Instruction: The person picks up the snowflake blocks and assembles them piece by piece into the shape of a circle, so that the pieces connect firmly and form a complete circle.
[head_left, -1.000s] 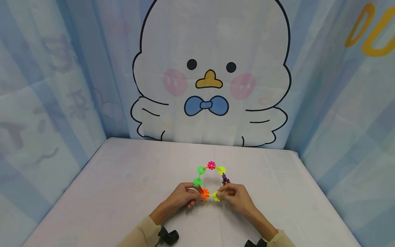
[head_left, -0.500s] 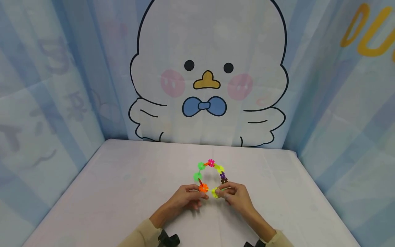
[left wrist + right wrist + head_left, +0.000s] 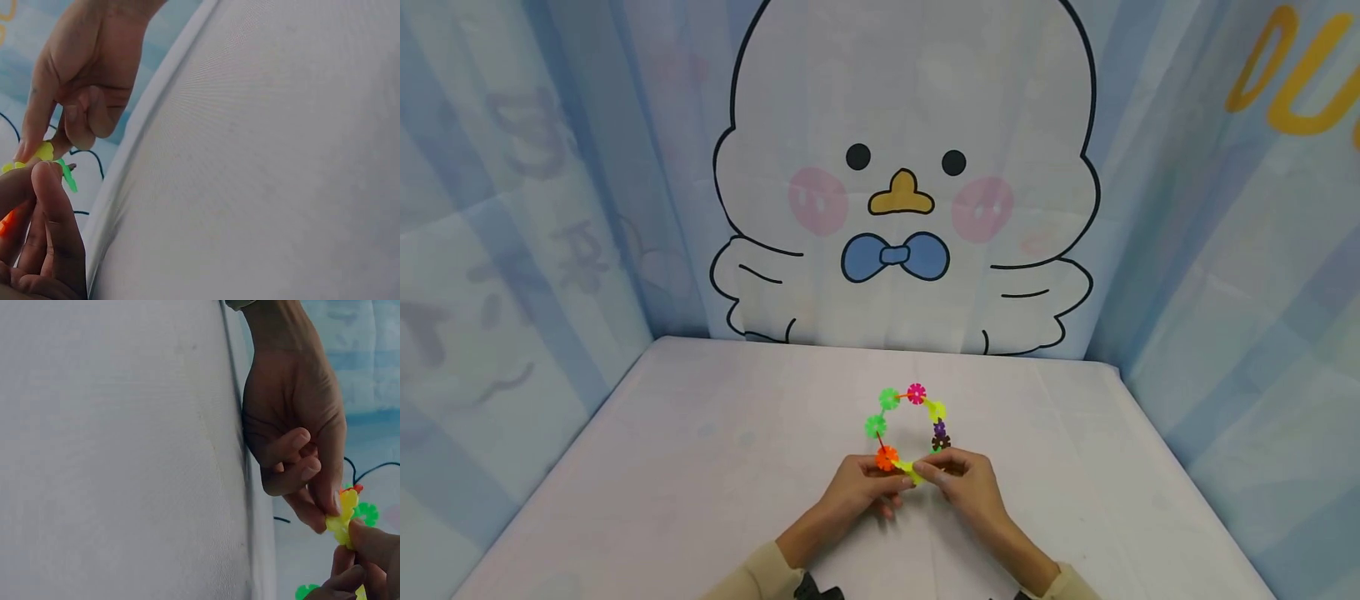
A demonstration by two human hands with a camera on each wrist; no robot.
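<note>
A ring of linked plastic snowflake discs stands up between my hands in the head view. Around it run a pink disc (image 3: 917,393), two green discs (image 3: 876,426), an orange disc (image 3: 887,458), yellow ones, and purple and dark brown ones (image 3: 941,442) on the right side. At its bottom, the thumb and finger of my left hand (image 3: 863,487) pinch a yellow disc (image 3: 339,528). My right hand (image 3: 968,485) pinches yellow plastic right beside it, fingertips close to the left ones. In the left wrist view a green disc (image 3: 69,177) shows behind the fingertips.
A white cloth-covered table (image 3: 715,467) lies under both hands. Behind it hangs a curtain (image 3: 902,308) printed with a cartoon bird, and blue-and-white side curtains (image 3: 1240,333) flank the table. Black wrist straps (image 3: 816,588) show at the cuffs.
My left hand has let go around the orange disc and pinches farther along, at the yellow one. The right hand has shifted slightly left, and the ring's lower part has moved left.
</note>
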